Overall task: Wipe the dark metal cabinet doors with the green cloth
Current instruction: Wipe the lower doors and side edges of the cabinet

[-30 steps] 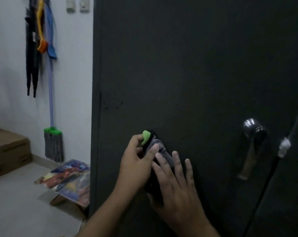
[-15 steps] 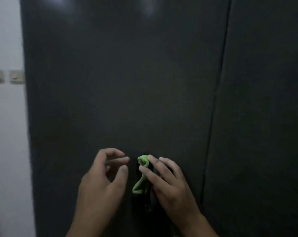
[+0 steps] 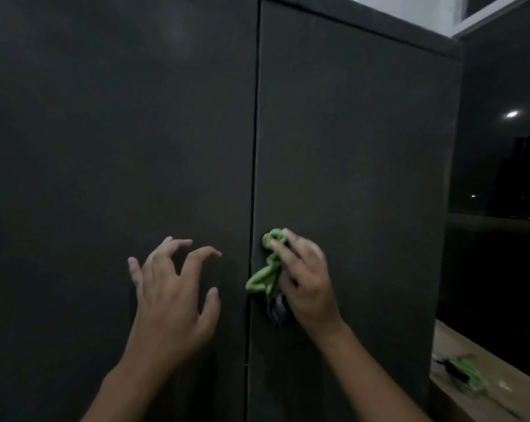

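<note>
Two dark metal cabinet doors fill the head view, the left door (image 3: pixel 120 147) and the right door (image 3: pixel 355 147), split by a vertical seam. My right hand (image 3: pixel 306 281) presses the bunched green cloth (image 3: pixel 268 266) flat against the right door, just right of the seam, with fairly straight fingers. A dark part of the cloth hangs below the palm. My left hand (image 3: pixel 173 296) hovers in front of the left door with spread, loosely curled fingers and holds nothing.
The cabinet's right edge (image 3: pixel 446 208) borders a dark window (image 3: pixel 501 166) with light reflections. A wooden ledge (image 3: pixel 485 388) at the lower right carries a blurred green and black object (image 3: pixel 464 371). A white wall strip shows above the cabinet.
The view has swung up and right, from the door handle to the upper doors. My right hand has carried the cloth across the seam onto the right door. My left hand let go of it.
</note>
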The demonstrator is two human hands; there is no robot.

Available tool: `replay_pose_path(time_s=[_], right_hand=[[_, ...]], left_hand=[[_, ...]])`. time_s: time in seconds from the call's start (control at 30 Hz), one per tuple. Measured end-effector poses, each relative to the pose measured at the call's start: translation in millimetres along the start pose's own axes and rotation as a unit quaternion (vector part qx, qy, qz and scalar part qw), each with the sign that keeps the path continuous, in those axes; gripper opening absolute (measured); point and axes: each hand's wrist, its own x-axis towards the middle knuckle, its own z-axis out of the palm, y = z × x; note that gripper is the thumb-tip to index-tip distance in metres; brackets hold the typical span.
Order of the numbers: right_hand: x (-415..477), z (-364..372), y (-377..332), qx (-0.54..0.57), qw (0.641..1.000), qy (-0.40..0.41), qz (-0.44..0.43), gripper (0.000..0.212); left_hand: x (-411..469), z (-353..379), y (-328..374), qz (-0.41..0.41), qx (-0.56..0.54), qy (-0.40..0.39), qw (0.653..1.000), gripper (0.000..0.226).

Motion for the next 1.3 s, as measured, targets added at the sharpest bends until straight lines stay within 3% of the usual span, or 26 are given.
replay_pose_path(time_s=[0.07, 0.13, 0.3, 0.37, 0.47, 0.7, 0.77, 0.9, 0.97, 1.13, 1.3], right_hand=[[26, -3, 7, 0.004, 0.997, 0.041, 0.071, 0.065], [40, -3, 12, 0.005, 0.996, 0.053, 0.073, 0.064], [15, -11, 41, -0.035, 0.980, -0.049, -0.187, 0.036], [11, -25, 64, -0.057, 0.972, -0.061, -0.220, 0.034], [24, -45, 106, -0.089, 0.979, -0.025, -0.179, 0.038], [90, -99, 190, -0.102, 0.988, 0.072, 0.085, 0.062], [82, -97, 196, -0.085, 0.991, 0.082, 0.069, 0.059], [8, -88, 196, -0.073, 0.993, 0.019, -0.085, 0.041], [-27, -91, 202, -0.083, 0.990, -0.007, -0.118, 0.039], [-56, -111, 230, -0.116, 0.990, -0.017, -0.081, 0.048], [-8, -144, 277, -0.101, 0.995, 0.009, -0.017, 0.059]], left_hand=[[9, 3, 5, 0.007, 0.001, 0.009, 1.000, 0.057], [20, 9, 14, 0.017, 0.000, 0.021, 1.000, 0.055], [49, 28, 56, 0.057, 0.007, 0.033, 0.998, 0.051], [60, 37, 75, 0.067, 0.012, 0.033, 0.997, 0.051], [77, 54, 101, 0.078, 0.028, 0.029, 0.996, 0.052], [98, 91, 150, 0.094, 0.038, 0.027, 0.994, 0.053], [101, 101, 159, 0.104, 0.039, 0.025, 0.994, 0.055], [115, 115, 181, 0.128, 0.042, 0.018, 0.991, 0.060], [123, 120, 191, 0.151, 0.043, 0.020, 0.987, 0.059], [138, 136, 208, 0.208, 0.084, 0.008, 0.975, 0.058], [153, 153, 217, 0.205, 0.133, -0.012, 0.969, 0.066]])
